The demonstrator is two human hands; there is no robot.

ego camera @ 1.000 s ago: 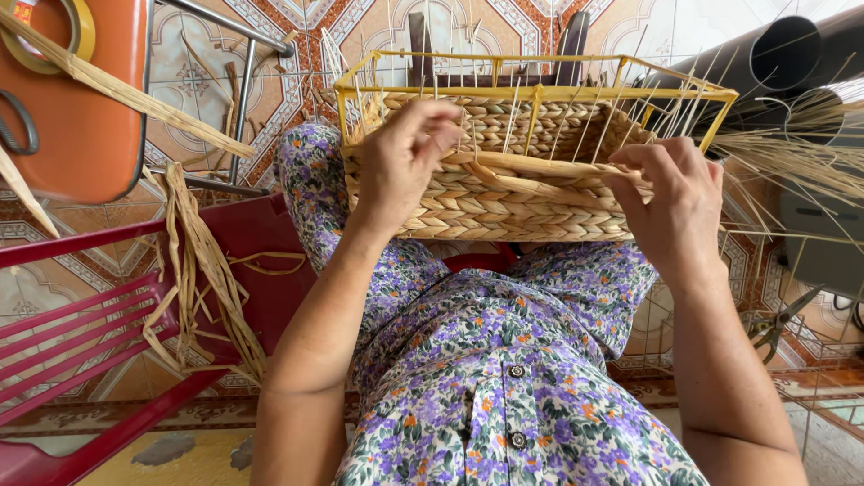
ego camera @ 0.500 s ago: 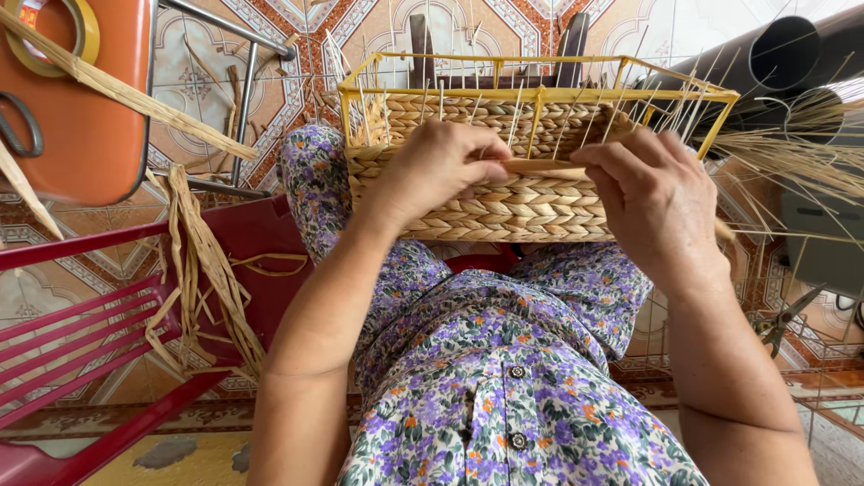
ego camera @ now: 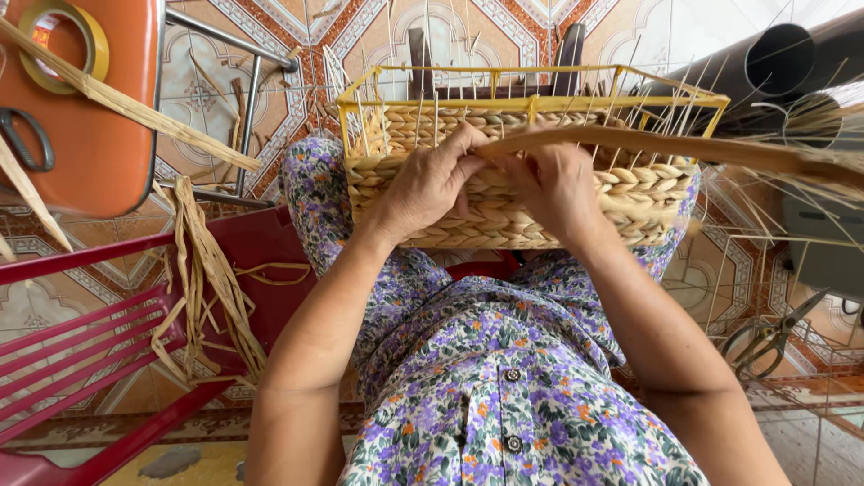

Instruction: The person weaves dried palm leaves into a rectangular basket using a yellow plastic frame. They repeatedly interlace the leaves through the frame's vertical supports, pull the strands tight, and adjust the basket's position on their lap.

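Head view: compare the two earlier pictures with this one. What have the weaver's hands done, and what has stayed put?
Both hands have drawn together at the basket's near wall: the left hand slid right, the right hand slid left. Both now pinch the flat straw strand, which runs off to the right. The woven basket on its yellow wire frame stays on the lap; the red chair is unmoved.

Two hands, the left hand (ego camera: 432,184) and the right hand (ego camera: 553,184), meet on one woven basket (ego camera: 504,211) (half-braided). Beyond them: one tape roll (ego camera: 63,45) left, two scissors (ego camera: 27,139) (ego camera: 769,333), one each side.
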